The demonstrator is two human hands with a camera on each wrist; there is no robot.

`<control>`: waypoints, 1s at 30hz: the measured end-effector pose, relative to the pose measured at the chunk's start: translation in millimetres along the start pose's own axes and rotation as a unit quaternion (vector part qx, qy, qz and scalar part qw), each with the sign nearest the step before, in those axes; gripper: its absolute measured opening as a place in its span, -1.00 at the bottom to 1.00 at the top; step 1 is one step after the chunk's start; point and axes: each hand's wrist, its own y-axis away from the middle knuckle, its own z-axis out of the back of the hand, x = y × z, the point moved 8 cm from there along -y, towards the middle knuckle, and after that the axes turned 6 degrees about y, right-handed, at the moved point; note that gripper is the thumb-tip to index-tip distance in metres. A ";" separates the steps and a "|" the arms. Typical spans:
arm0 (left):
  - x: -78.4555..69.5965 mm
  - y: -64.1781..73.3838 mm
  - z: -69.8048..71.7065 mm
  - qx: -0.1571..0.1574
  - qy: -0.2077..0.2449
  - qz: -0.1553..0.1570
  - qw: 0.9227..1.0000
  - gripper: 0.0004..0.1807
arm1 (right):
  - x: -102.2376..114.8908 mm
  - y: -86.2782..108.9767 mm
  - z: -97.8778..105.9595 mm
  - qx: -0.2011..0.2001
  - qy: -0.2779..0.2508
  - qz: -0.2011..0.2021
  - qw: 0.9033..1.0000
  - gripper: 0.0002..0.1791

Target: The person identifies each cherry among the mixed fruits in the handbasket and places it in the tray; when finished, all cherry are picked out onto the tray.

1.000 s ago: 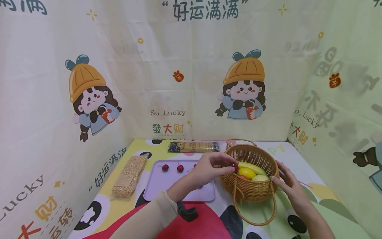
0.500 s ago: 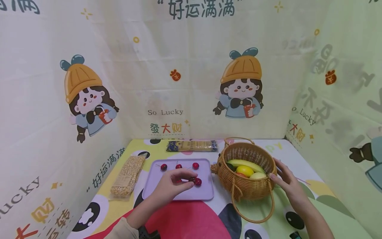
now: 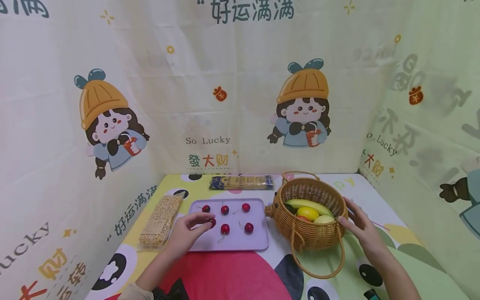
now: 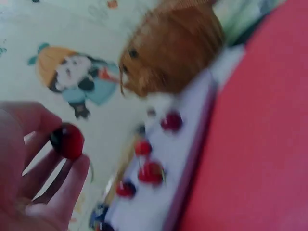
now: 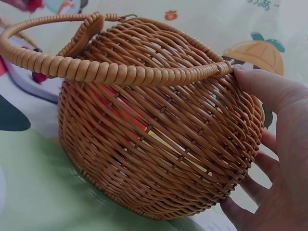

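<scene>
My left hand [image 3: 183, 233] is over the left part of a lilac tray [image 3: 240, 243]. It pinches a dark red cherry [image 4: 67, 140] between thumb and fingertips; in the left wrist view the cherry looks raised. Several other cherries with stems lie spread on the tray, among them one cherry [image 3: 248, 227] at the right. Right of the tray stands a wicker basket [image 3: 315, 237]. My right hand [image 3: 365, 233] holds its right side, thumb at the rim and fingers along the outer wall. Inside are a banana [image 3: 311, 206], a lemon [image 3: 308, 213] and other fruit, partly hidden.
A clear bag of corn kernels [image 3: 161, 221] lies left of the tray. Behind the tray is a long packet of noodles [image 3: 241, 182]. The basket's handle [image 3: 318, 276] hangs down in front. Printed cloth walls enclose the table.
My left hand has moved left from above the basket, where it held a cherry, to the tray's left part, with a cherry in its fingers. The right hand has stayed on the basket.
</scene>
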 end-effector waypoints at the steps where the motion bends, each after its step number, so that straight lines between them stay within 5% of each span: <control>1: 3.4 -0.1 5.0 -0.015 -0.022 -0.009 1.000 -0.74 | 0.3 -0.2 0.0 0.001 -0.003 0.000 1.000 -0.20; 7: 25.9 0.9 22.2 -0.075 -0.128 -0.031 0.989 -0.74 | 2.5 -0.8 0.1 0.002 -0.002 0.001 1.000 -0.20; 15: 42.3 -1.9 18.8 -0.069 -0.213 -0.035 0.974 -0.74 | 2.2 0.9 -0.4 0.001 -0.005 0.003 1.000 -0.20; 30: 45.8 -3.1 16.8 -0.063 -0.258 -0.026 0.964 -0.72 | 1.9 1.4 -0.5 0.000 -0.009 0.004 1.000 -0.20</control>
